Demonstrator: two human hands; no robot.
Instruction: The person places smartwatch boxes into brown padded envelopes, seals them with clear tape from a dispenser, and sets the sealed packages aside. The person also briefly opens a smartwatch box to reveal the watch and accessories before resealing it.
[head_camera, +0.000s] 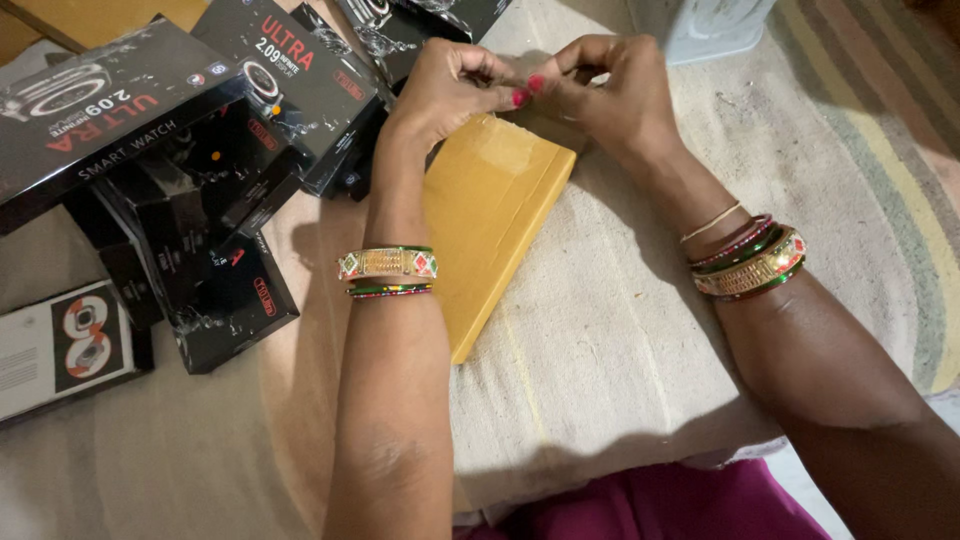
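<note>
Now both forearms reach forward over the pad, wrists bent inward. My left hand (450, 90) and right hand (605, 95) meet fingertip to fingertip above the far end of the flat mustard-yellow cardboard box (490, 225). Thumbs and forefingers pinch together on something small between them; too small to tell what, possibly a strip of clear tape. Neither hand grips the box itself; the left one hovers right over its far corner.

Box lies diagonally on a cream woven cloth pad (620, 350), partly under my left forearm. Glossy patch of clear tape (505, 150) shows on its far end.

To the left, a loose heap of black glossy cartons with watch pictures (200, 150), close to the box's far edge. Striped rug (880, 150) to the right. White plastic object (715, 25) beyond my hands, cropped.
</note>
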